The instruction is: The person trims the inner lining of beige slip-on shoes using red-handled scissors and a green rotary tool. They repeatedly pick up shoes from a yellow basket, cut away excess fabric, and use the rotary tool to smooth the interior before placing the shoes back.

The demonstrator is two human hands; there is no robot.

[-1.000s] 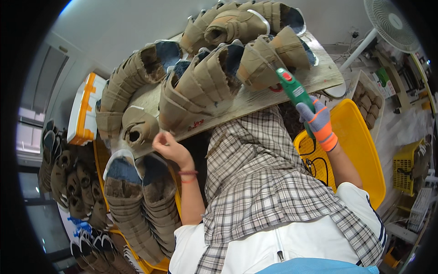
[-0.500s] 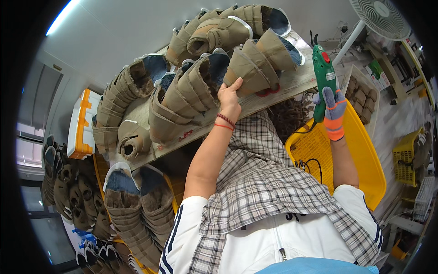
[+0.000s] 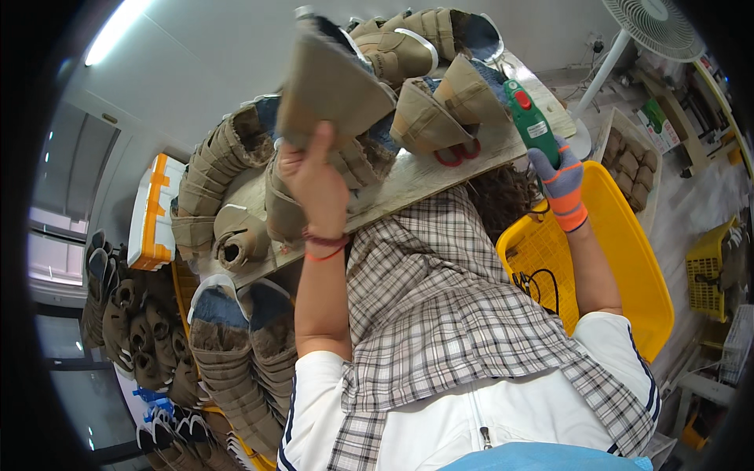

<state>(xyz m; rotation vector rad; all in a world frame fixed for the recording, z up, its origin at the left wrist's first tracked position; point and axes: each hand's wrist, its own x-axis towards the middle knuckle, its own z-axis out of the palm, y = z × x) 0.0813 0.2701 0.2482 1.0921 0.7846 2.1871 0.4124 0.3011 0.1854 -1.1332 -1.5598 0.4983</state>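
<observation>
My left hand (image 3: 316,182) is bare, with red bands at the wrist, and grips a tan shoe upper (image 3: 328,93) lifted off the wooden workboard (image 3: 416,182). My right hand (image 3: 559,182) wears a grey and orange glove and holds a green handheld tool (image 3: 529,119) upright over the board's right end. More tan shoe uppers (image 3: 428,114) lie piled on the board, with red-handled scissors (image 3: 455,155) under one of them.
A yellow plastic crate (image 3: 628,259) with a black cord sits at my right. Stacks of tan fur-lined shoes (image 3: 236,377) fill the lower left. A white and orange box (image 3: 153,212) lies at the left, a standing fan (image 3: 648,27) at the top right.
My left hand has taken a tan upper from the pile and raised it toward me. The right hand with the green tool has stayed over the board's right end.
</observation>
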